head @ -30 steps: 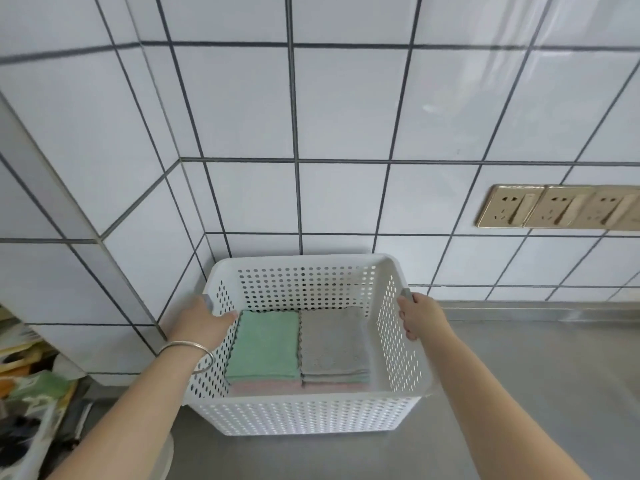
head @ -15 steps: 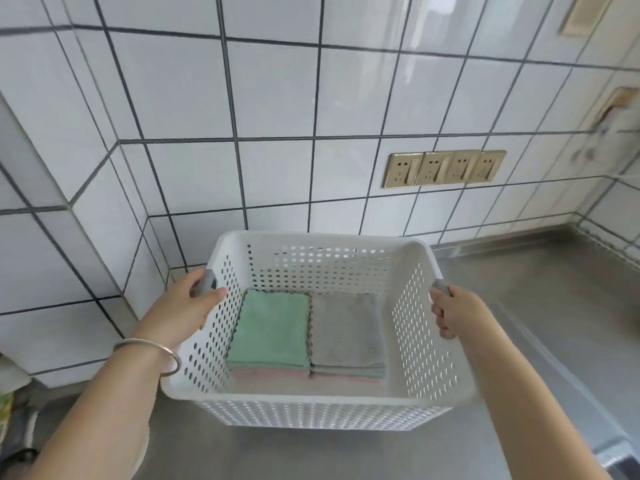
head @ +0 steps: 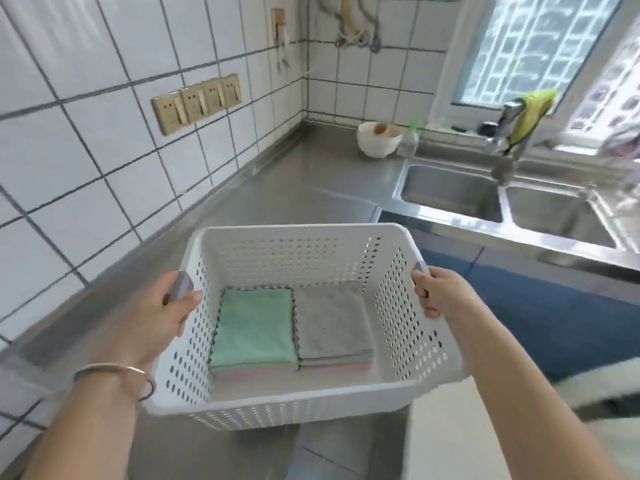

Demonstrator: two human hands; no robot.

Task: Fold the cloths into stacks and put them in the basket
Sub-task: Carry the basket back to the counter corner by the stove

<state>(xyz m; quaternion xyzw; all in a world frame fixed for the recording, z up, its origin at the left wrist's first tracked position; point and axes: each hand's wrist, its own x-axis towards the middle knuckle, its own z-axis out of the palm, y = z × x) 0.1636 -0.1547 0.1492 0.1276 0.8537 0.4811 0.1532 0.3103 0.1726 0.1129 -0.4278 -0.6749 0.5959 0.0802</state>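
Fingers of left hand (head: 157, 315) and right hand (head: 441, 294) grip basket (head: 287, 401) handles; two cloth stacks (head: 292, 329) inside, perhaps three cloths each.

The left hand (head: 162, 313) and right hand (head: 440, 292) grip the grey handles of the white basket (head: 298, 407), held off the steel surface (head: 304, 181). Inside lie two folded stacks side by side, touching: a green-topped stack (head: 254, 332) and a grey-topped stack (head: 330, 325). A double sink (head: 502, 223) sits at two o'clock, a white bowl (head: 377, 140) at one.
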